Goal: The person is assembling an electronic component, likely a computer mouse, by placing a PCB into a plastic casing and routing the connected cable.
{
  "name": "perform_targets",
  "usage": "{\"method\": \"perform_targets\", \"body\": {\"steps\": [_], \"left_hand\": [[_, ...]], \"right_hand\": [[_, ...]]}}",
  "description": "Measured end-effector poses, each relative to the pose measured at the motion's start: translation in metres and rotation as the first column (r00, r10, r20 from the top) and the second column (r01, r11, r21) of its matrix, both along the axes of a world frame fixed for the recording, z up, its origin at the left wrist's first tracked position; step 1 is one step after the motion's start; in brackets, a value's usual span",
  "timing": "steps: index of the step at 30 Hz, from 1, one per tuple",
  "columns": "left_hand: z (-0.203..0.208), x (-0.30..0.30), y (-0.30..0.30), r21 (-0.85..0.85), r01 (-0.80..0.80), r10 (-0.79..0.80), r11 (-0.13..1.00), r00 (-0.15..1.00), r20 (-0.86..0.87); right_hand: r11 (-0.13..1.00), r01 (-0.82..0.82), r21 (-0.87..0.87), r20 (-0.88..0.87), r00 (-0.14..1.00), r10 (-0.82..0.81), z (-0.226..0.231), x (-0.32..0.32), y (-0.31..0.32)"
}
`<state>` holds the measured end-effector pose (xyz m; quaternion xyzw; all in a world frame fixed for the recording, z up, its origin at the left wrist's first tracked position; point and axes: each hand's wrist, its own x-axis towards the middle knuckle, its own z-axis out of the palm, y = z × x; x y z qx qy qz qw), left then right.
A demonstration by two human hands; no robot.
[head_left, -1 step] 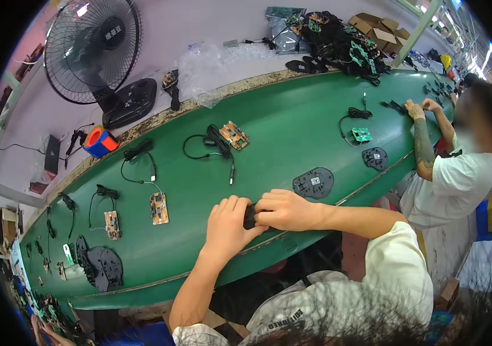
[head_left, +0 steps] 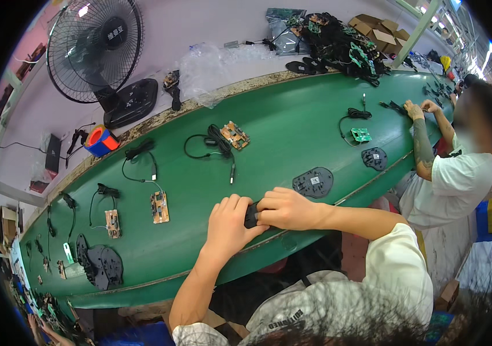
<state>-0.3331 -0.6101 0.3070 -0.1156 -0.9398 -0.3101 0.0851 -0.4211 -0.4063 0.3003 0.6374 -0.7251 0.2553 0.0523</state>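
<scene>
At the near edge of the green belt, my left hand (head_left: 231, 221) and my right hand (head_left: 285, 209) meet around a small black plastic part (head_left: 250, 214). Both are closed on it, and the fingers cover most of its shape. Just beyond my right hand lies a flat black base plate (head_left: 313, 182) with a small pale label. Up the belt from my left hand is a tan circuit board (head_left: 159, 206), wired to a black cable (head_left: 140, 149). Another tan circuit board (head_left: 235, 134) lies farther off beside a coiled black cable (head_left: 217, 137).
Black plastic shells (head_left: 106, 268) lie at the left. A green circuit board (head_left: 361, 135) and a smaller base plate (head_left: 374, 158) are to the right, near a co-worker (head_left: 451, 179). Along the far ledge stand a fan (head_left: 93, 52), a tape dispenser (head_left: 100, 141) and a heap of boards and cables (head_left: 344, 46).
My right hand has shifted up very slightly, and a little more of the black plastic part shows between my hands. The things on the belt look the same.
</scene>
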Motion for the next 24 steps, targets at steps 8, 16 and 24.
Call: {"method": "perform_targets", "body": {"steps": [8,16,24], "left_hand": [[-0.005,-0.004,-0.006,0.019,0.063,-0.062,0.998,0.997,-0.040],[-0.015,-0.008,-0.007,0.035,0.080,-0.078,0.996,0.995,-0.060],[-0.023,-0.005,-0.005,0.072,0.058,-0.055,0.996,0.998,-0.035]], "right_hand": [[0.988,0.151,0.019,0.279,0.948,-0.151,0.002,0.002,0.003],[0.956,0.200,0.214,0.276,0.927,-0.256,0.019,0.002,-0.006],[0.969,0.215,0.119,0.056,0.973,-0.222,0.020,0.011,-0.012]]}}
